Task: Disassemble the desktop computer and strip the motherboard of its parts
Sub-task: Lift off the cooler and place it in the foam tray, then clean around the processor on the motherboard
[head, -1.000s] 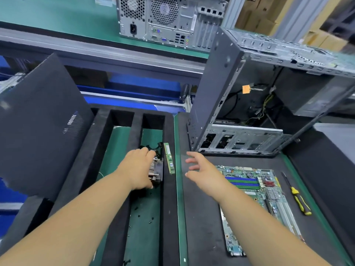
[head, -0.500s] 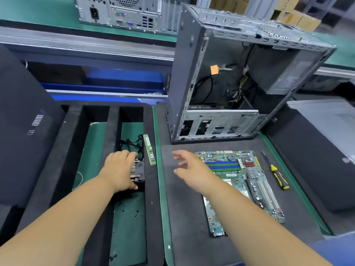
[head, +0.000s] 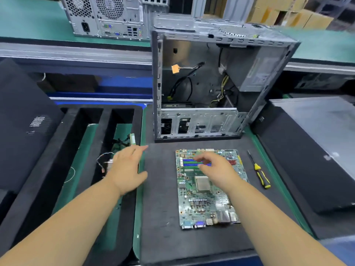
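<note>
The green rectangular motherboard (head: 208,189) lies flat on the dark foam mat (head: 159,208), its square silver processor (head: 202,183) exposed. The right hand (head: 217,170) hovers over the blue memory slots (head: 187,163) at twelve o'clock, fingers loosely spread, holding nothing. The left hand (head: 126,167) at nine o'clock is spread, seemingly empty. A careless reach could scrape the processor. The opened grey metal case (head: 211,83) stands behind.

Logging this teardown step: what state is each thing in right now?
Computer case: upright, side open, cables hanging inside.
Motherboard: flat on mat, processor bare.
Screwdriver: lying untouched.
Heatsink: set in tray.
Left hand: open, empty.
Right hand: open above motherboard.
</note>
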